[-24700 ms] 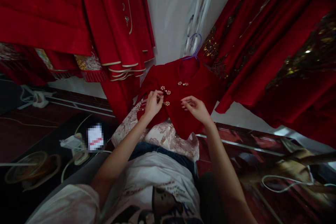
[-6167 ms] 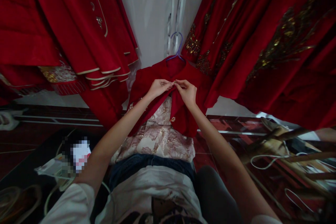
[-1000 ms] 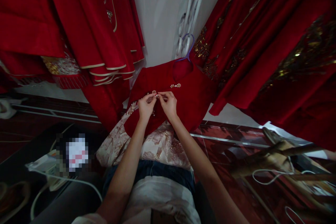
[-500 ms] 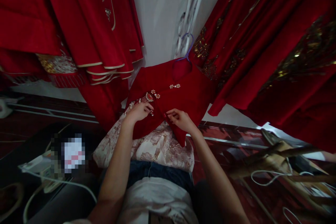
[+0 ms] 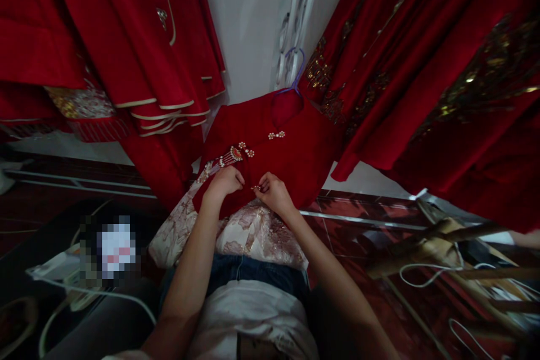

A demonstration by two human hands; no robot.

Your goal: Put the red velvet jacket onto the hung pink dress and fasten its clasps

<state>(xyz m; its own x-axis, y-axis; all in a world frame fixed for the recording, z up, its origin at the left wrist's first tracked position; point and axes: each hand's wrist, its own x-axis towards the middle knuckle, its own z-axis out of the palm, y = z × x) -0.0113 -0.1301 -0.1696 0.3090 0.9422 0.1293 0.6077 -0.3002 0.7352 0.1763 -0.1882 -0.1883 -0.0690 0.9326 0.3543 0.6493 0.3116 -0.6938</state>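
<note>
A small red jacket (image 5: 295,152) hangs on a purple hanger (image 5: 294,67) in front of me, over a pale patterned skirt (image 5: 253,233). Pearl clasps show near its collar (image 5: 276,135) and on its left flap, where a tassel ornament (image 5: 231,156) dangles. My left hand (image 5: 224,181) is closed on the jacket's front flap. Beside it, my right hand (image 5: 273,193) pinches a pearl clasp (image 5: 256,187) lower on the same front edge. The two hands almost touch.
Long red robes with gold trim (image 5: 139,50) hang at the left, and gold-embroidered red garments (image 5: 422,67) at the right. A white wall (image 5: 248,22) is behind. Cables and a white device (image 5: 71,281) lie at the lower left, wooden sticks and wire hangers (image 5: 455,247) at the lower right.
Both hands dropped from the upper clasp to the lower front edge, then closed in on each other. The tassel ornament now hangs free.
</note>
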